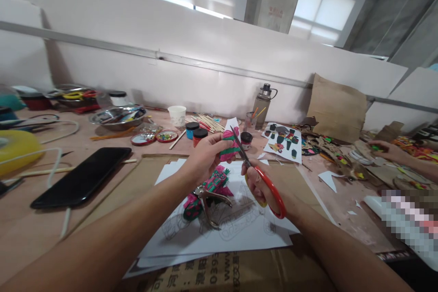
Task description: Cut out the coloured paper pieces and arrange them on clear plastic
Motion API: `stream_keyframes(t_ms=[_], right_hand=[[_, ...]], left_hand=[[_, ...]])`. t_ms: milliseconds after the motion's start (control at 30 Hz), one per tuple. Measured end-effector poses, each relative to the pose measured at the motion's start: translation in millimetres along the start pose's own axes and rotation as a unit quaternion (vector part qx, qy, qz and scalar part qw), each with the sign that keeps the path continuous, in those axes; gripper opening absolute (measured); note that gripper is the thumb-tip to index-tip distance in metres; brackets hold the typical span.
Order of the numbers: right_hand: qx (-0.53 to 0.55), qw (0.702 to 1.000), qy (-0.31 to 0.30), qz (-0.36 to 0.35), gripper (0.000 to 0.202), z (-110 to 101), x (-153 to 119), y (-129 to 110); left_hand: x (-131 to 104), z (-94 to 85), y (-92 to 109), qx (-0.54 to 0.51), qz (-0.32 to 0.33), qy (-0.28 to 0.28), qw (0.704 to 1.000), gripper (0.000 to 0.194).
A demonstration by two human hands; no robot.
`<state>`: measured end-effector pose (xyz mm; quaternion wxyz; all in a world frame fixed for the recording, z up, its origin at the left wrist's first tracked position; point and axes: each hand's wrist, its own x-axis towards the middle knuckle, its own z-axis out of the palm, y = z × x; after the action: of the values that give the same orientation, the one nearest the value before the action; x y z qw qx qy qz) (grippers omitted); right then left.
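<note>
Between the fingers of my left hand [205, 155] is a paper cutout [230, 142] painted pink and green, with a white margin at its top. My right hand [262, 185] grips red-handled scissors [278, 203], their blades angled up to the left against the cutout's right edge. Below my hands, painted pink and green pieces [215, 185] lie on white sheets [191, 237] with pencil outlines. A metal hole punch [208, 203] rests over those pieces, its handles toward me.
A black phone [85, 175] and yellow tape roll [17, 150] lie left. Paint jars [200, 137], a paper cup [177, 116] and a bottle [263, 105] stand behind. Rightward are a painted sheet [283, 142], cardboard pieces [337, 109] and another person's hand [388, 150].
</note>
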<state>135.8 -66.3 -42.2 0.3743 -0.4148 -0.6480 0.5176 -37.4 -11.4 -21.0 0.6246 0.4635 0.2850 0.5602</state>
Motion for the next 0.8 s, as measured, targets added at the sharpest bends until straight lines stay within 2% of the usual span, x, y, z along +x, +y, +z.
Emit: stream_keyframes(t_ms=[400,800], right_hand=[[0.017,0.999,0.010,0.051,0.065,3.2,-2.4,-9.8],[0.044,0.998,-0.034,0.017,0.057,-2.2,-3.6,-4.4]], left_hand=[[0.7,-2.3,-1.7,0.007,-0.003,0.010,1.000,0.015],[-0.7,-0.7,1.7,-0.008,0.002,0.038,0.999,0.021]])
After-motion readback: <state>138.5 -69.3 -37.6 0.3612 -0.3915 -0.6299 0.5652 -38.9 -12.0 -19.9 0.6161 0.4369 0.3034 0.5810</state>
